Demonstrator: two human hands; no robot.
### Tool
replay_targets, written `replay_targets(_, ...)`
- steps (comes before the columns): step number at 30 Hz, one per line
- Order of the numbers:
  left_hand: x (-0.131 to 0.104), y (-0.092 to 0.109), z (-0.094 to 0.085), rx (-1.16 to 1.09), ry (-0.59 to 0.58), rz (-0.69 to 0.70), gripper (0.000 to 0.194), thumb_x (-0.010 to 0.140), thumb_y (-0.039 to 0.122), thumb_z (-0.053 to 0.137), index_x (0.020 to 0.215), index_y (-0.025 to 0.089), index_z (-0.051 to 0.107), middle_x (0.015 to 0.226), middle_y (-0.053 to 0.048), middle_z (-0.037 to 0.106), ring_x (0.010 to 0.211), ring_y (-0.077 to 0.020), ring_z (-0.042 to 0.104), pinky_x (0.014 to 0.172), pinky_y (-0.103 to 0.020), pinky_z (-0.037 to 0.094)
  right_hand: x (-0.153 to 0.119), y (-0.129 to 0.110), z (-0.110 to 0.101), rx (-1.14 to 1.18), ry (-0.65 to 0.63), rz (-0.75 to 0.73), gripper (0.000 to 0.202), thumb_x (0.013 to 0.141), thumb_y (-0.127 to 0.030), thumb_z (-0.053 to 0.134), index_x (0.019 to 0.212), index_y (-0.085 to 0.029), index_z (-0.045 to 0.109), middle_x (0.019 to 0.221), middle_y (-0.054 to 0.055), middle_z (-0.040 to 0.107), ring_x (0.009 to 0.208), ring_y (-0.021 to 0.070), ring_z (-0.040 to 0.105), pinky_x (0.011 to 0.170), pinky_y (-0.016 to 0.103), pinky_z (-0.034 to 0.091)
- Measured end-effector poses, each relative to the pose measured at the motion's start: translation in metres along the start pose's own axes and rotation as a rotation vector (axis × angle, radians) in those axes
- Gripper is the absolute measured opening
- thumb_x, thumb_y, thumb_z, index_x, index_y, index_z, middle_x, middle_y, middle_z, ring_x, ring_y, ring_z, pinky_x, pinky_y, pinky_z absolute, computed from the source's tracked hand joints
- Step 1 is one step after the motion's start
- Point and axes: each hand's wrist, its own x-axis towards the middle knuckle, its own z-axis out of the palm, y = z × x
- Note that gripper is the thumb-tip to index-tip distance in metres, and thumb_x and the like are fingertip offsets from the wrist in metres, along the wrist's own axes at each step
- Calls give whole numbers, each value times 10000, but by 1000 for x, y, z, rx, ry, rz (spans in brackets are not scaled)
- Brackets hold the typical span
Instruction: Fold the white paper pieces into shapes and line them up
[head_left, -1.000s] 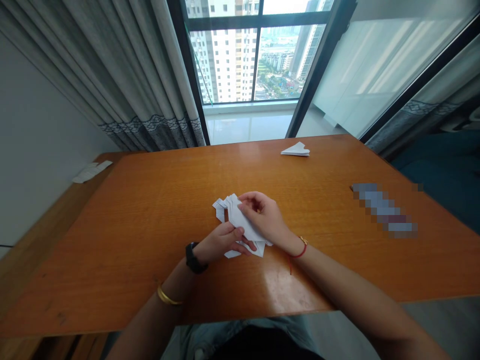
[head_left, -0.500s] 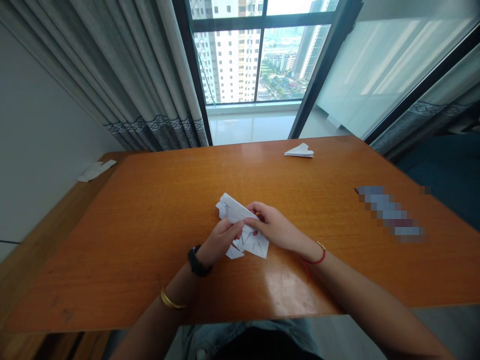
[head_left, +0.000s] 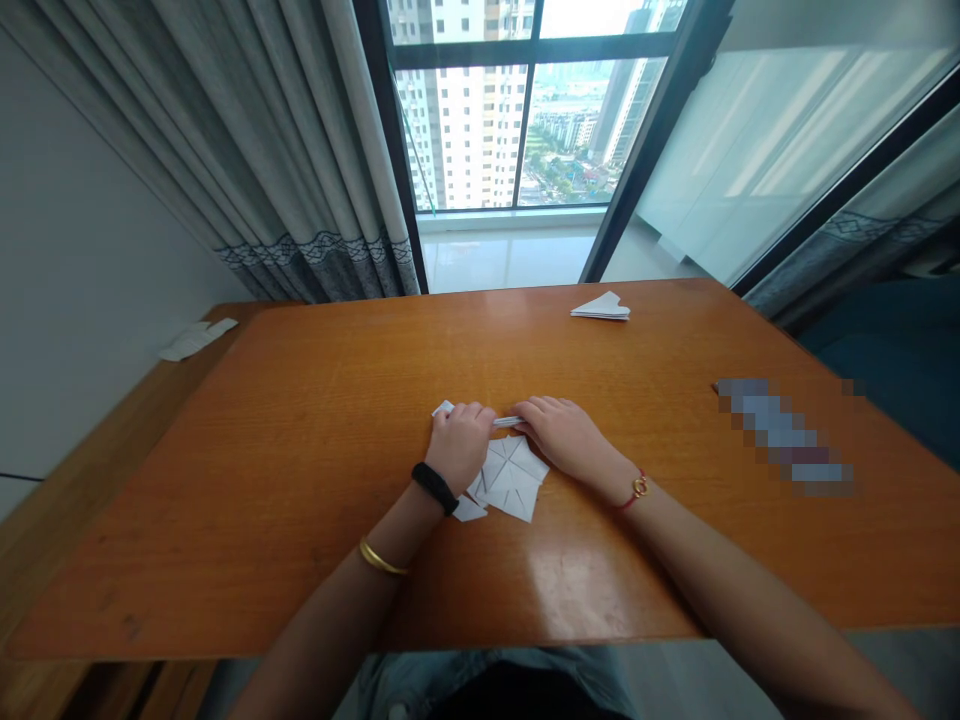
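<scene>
A narrow folded strip of white paper (head_left: 508, 422) spans the gap between my two hands above the middle of the table. My left hand (head_left: 460, 440), with a black band on its wrist, is closed over the strip's left end, fingers curled down. My right hand (head_left: 564, 432) is closed on the right end, knuckles up. Just below them lies a flat sheet of white paper (head_left: 511, 478) marked with dark lines. A small white paper piece (head_left: 469, 509) rests by its lower left corner. My fingertips are hidden behind the hands.
On the wooden table (head_left: 300, 480), a folded white paper (head_left: 602, 308) lies near the far edge. A blurred-out object (head_left: 780, 420) is at the right. Some crumpled white paper (head_left: 196, 340) sits on the ledge at the left. Beyond stand a curtain (head_left: 300, 150) and a window.
Both hands have turned palms down over the folded paper, which now shows as a thin edge between them. More of the lined sheet below is uncovered.
</scene>
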Motion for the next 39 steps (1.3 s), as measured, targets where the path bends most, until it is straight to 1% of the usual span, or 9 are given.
replay_targets(6, 3, -1, 6, 82, -7, -12, 220, 963, 244, 375, 956, 187, 587, 952, -84, 630, 910, -246, 553, 786, -393, 343, 0, 2, 6, -5, 47, 19, 251, 981, -314, 403, 929, -174, 605, 928, 78, 663, 854, 201, 581, 727, 309, 332)
replay_targets(11, 3, 4, -1, 43, -19, 19, 273, 972, 231, 336, 919, 183, 599, 928, -76, 647, 890, -236, 569, 792, -395, 341, -3, -6, 0, 13, 119, -8, 262, 976, -269, 390, 1021, -201, 639, 964, 86, 690, 907, 213, 571, 835, 349, 292)
replay_targets(13, 1, 5, -8, 0, 23, 8, 240, 964, 251, 375, 1017, 210, 605, 1012, -69, 656, 948, -237, 567, 847, -408, 338, -1, 5, -8, 53, 120, -11, 252, 963, -258, 412, 993, -205, 656, 957, 80, 702, 907, 204, 577, 869, 356, 284)
replay_targets(16, -5, 1, -19, -78, 149, -27, 352, 928, 332, 478, 1271, 256, 495, 1260, -70, 589, 1135, -252, 510, 978, -428, 298, 9, 57, -21, 117, 35, 132, 219, 923, -291, 477, 956, -224, 683, 962, 56, 715, 895, 198, 598, 816, 338, 320)
replay_targets(20, -20, -15, -27, -150, 215, -71, 427, 921, 365, 484, 1320, 219, 450, 1328, -92, 550, 1213, -246, 479, 1040, -420, 277, 30, 161, -33, 51, -130, 577, 195, 834, -332, 569, 925, -260, 726, 1025, 43, 714, 880, 226, 595, 759, 355, 346)
replay_targets(22, -27, -23, -26, -172, 205, -87, 387, 923, 343, 476, 1288, 215, 480, 1301, -90, 572, 1203, -238, 494, 1043, -420, 284, 41, 200, -35, 33, -138, 638, 192, 807, -319, 597, 910, -245, 741, 1032, 67, 713, 890, 245, 580, 787, 403, 338)
replay_targets(25, -32, -30, -19, -205, 182, -101, 346, 917, 320, 479, 1245, 215, 516, 1278, -89, 592, 1197, -231, 508, 1043, -420, 299, 55, 229, -31, 17, -149, 662, 180, 781, -290, 614, 880, -234, 753, 1001, 83, 715, 883, 254, 559, 815, 465, 312)
replay_targets(34, -30, -33, -15, -241, 166, -99, 302, 907, 310, 479, 1183, 224, 567, 1243, -87, 616, 1198, -236, 512, 1066, -452, 280, 55, 237, -5, -71, 15, 675, 296, 814, -334, 586, 1084, -252, 675, 1165, 132, 615, 1051, 311, 468, 874, 528, 279)
replay_targets(39, -30, -36, -16, -217, 196, -184, 282, 918, 339, 460, 1149, 246, 592, 1249, -85, 612, 1188, -254, 508, 1078, -523, 237, 44, 189, -14, 20, 460, 673, 413, 864, -353, 517, 1242, -188, 535, 1233, 164, 536, 1138, 319, 435, 900, 460, 329)
